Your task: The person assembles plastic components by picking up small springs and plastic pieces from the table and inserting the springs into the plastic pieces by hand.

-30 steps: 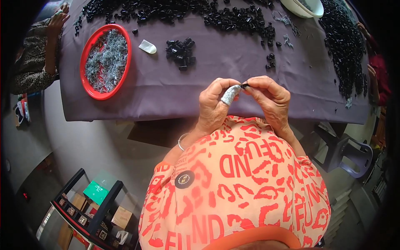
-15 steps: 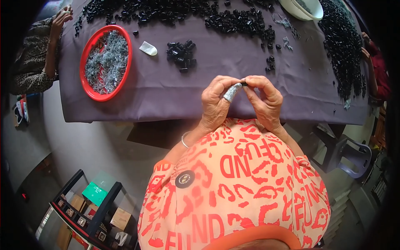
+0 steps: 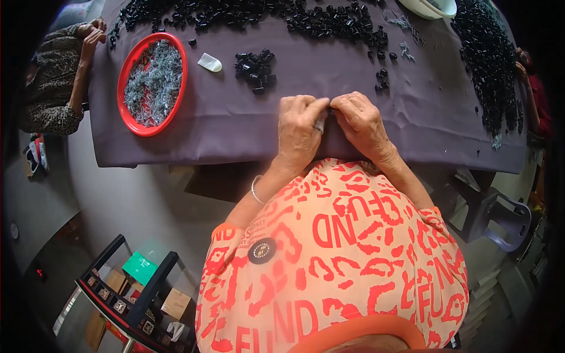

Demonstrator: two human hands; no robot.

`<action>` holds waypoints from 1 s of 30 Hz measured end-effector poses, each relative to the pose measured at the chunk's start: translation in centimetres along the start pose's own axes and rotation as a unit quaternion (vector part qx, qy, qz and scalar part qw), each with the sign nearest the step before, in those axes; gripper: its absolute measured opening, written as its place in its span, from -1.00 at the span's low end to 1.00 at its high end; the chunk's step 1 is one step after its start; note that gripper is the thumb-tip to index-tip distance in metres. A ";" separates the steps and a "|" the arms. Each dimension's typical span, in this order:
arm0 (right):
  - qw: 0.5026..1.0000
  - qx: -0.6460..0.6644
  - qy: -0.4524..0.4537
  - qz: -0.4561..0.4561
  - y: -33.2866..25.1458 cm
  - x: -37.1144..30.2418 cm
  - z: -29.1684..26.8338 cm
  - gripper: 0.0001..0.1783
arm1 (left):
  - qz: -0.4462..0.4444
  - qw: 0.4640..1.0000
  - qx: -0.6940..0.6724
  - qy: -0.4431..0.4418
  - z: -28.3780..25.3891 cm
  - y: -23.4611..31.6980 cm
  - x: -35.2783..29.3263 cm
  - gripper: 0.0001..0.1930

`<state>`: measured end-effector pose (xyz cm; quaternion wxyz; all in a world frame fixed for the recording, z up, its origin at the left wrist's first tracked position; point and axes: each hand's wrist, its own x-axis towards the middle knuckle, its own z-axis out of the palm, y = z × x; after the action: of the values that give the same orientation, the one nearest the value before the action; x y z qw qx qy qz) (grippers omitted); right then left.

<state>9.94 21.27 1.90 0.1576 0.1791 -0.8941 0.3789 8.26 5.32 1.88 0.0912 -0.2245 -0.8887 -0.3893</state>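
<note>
My left hand (image 3: pixel 299 130) and my right hand (image 3: pixel 360 122) meet over the near edge of the cloth, thumbs and forefingers pinched together. Between the fingertips is a small black plastic piece, almost wholly covered by the fingers. A pale wrapping (image 3: pixel 319 125) shows in part on a finger of my left hand. Beyond my hands lies a small cluster of black plastic pieces (image 3: pixel 255 69). To its left are a whitish, round-ended tab (image 3: pixel 209 62) and a red oval tray (image 3: pixel 184 88) filled with thin, clear greyish pieces (image 3: pixel 154 85).
A purple-grey cloth (image 3: pixel 235 129) covers the table. Heaps of black pieces lie along the far side (image 3: pixel 335 26) and right (image 3: pixel 488 76), near a pale bowl (image 3: pixel 432 7). One person's arms (image 3: pixel 76 76) rest at the left edge, another's hand (image 3: pixel 521 72) at the right. A grey plastic chair (image 3: pixel 500 223) stands right.
Both hands have shifted slightly away from my body and turned, backs upward. The black piece, plain between the fingertips before, is now mostly covered, as is the finger wrapping.
</note>
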 end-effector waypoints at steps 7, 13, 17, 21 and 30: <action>0.998 -0.043 -0.041 0.033 -0.3 0.4 -0.4 -0.57 | -0.329 0.870 -0.342 -0.131 -2.2 0.3 2.0 -0.82; 0.999 -0.012 -0.013 0.030 -0.4 0.3 -0.3 -0.53 | -0.399 0.801 -0.402 -0.193 -1.2 0.2 3.0 -0.69; 1.000 0.007 -0.011 0.024 -0.2 -0.2 -0.1 -0.54 | -0.399 0.777 -0.419 -0.246 -1.5 -0.1 3.0 -0.75; 0.999 0.009 -0.032 0.021 0.0 -0.2 -0.3 -0.54 | -0.419 0.753 -0.447 -0.238 -1.6 -0.2 3.2 -0.78; 0.989 0.117 -0.084 -0.038 -1.7 3.3 0.6 -0.45 | -0.265 0.814 -0.497 -0.147 -1.1 -0.7 2.0 -0.80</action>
<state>7.63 19.07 3.94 0.0743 0.2609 -0.8462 0.4586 6.18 4.76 2.81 -0.2705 -0.0499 -0.6024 -0.7493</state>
